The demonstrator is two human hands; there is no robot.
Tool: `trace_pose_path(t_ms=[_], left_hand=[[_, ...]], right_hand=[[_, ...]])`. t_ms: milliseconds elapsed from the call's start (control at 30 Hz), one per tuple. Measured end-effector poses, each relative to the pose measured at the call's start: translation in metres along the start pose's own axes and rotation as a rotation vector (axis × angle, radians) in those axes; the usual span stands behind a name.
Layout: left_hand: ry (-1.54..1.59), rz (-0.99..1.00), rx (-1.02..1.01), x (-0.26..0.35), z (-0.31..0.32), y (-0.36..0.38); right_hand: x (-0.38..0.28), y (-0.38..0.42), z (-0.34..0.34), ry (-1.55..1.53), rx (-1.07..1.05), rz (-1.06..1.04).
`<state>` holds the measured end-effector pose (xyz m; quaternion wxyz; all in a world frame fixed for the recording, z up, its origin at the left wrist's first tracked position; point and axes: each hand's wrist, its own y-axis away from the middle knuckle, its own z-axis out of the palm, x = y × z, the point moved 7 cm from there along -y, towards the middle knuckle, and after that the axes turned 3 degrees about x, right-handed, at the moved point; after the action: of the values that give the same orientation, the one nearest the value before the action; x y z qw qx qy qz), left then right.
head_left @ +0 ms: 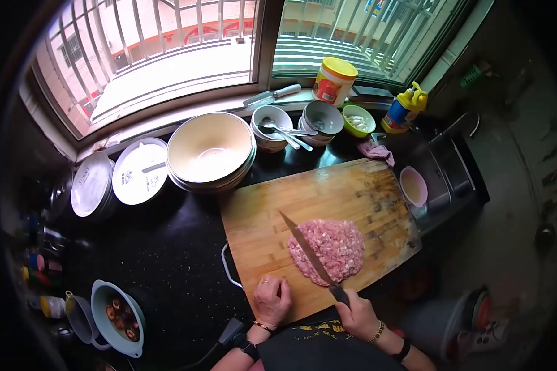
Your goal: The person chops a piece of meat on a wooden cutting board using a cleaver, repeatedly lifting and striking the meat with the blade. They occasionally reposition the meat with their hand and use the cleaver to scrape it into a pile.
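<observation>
The right hand (359,319) is gripping a knife (307,249) over minced meat (343,247) on the cutting board (260,216), apparently mid-chopping; the left hand (272,301) is resting half-curled there, seemingly empty. Another cut would be calling for lifting the blade.

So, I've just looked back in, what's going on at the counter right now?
The person's right hand holds a knife by its handle, the blade slanting across the left side of a mound of minced meat on a wooden cutting board. The left hand rests loosely curled near the board's front left corner, with no tool visible in it.
</observation>
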<state>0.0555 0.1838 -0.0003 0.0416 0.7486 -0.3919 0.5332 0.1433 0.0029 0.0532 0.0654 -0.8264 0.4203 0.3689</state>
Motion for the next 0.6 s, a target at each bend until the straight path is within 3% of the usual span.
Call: trace_pose_path(t_ms=[67, 200, 267, 333, 400, 433, 600], left_hand=[[-0.03, 0.007, 0.004, 0.0, -0.001, 0.0], [-0.002, -0.007, -0.001, 0.0, -0.002, 0.001], [-0.033, -0.013, -0.013, -0.001, 0.001, 0.001], [0.006, 0.015, 0.002, -0.002, 0.0, 0.001], [0.001, 0.009, 0.004, 0.0, 0.0, 0.001], [-0.007, 0.003, 0.007, 0.0, -0.001, 0.001], [-0.007, -0.001, -0.003, -0.002, 0.0, 0.001]], right_hand=[[0.013, -0.002, 0.009, 0.13, -0.076, 0.104], [-0.015, 0.005, -0.019, 0.007, -0.023, 0.007], [-0.033, 0.01, -0.034, -0.068, 0.123, -0.121], [-0.021, 0.01, -0.024, -0.129, 0.116, -0.088], [0.003, -0.002, 0.0, 0.03, 0.053, 0.006], [0.016, -0.01, 0.011, 0.099, -0.074, 0.12], [-0.02, 0.003, -0.024, -0.015, 0.006, -0.004]])
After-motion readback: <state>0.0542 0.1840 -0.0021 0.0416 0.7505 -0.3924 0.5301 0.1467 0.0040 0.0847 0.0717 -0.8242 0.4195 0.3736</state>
